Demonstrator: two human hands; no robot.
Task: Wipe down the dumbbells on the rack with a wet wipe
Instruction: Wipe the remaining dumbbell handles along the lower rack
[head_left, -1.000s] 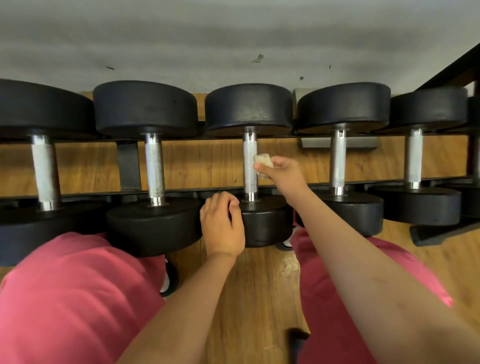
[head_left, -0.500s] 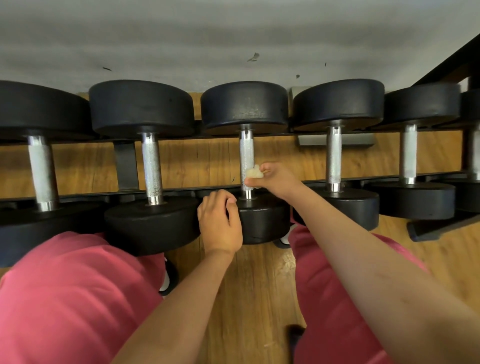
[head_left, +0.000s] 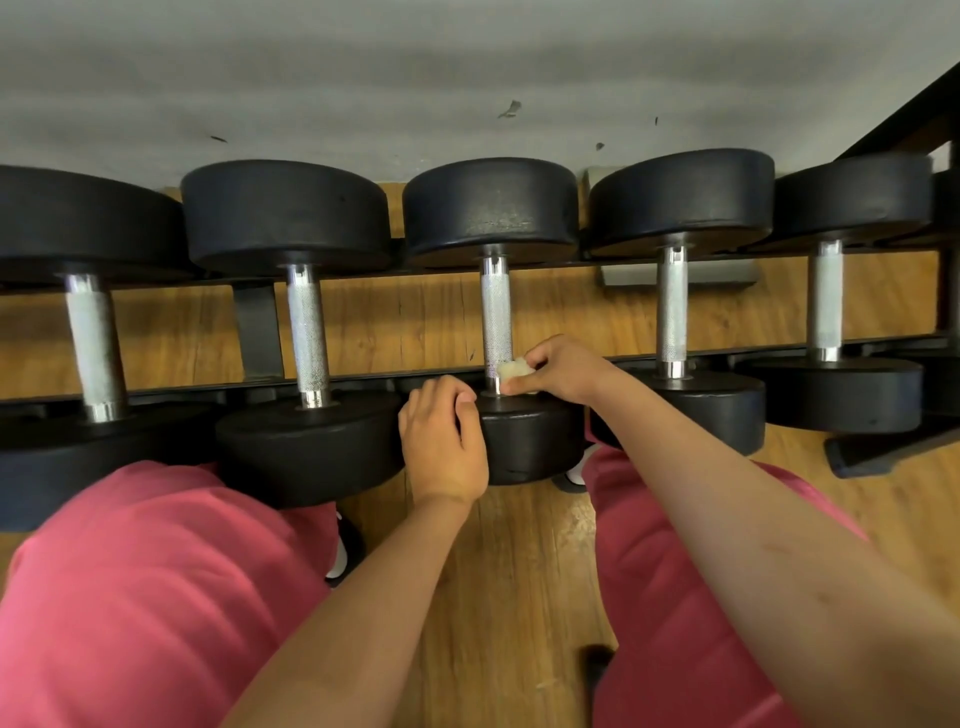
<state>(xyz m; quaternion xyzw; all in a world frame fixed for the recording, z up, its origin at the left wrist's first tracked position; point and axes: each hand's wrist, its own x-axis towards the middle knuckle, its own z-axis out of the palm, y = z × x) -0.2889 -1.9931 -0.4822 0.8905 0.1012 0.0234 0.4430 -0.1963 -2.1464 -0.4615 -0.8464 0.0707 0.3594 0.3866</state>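
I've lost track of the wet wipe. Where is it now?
Near the centre of the head view, the wet wipe is pinched in the right hand against the near end of the middle dumbbell's handle, just right of the left hand.

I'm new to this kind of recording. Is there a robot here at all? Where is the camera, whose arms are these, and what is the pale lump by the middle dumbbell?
There is no robot. A person wears one wide-angle camera on the head, looking down, so this single view shows their own arms and pink trousers. In front stands a low rack holding a row of black dumbbells with silver handles, above a wooden floor. The right hand pinches the pale lump, a crumpled wet wipe, against the lower end of the middle dumbbell handle. The left hand grips that dumbbell's near head, apparently steadying it.
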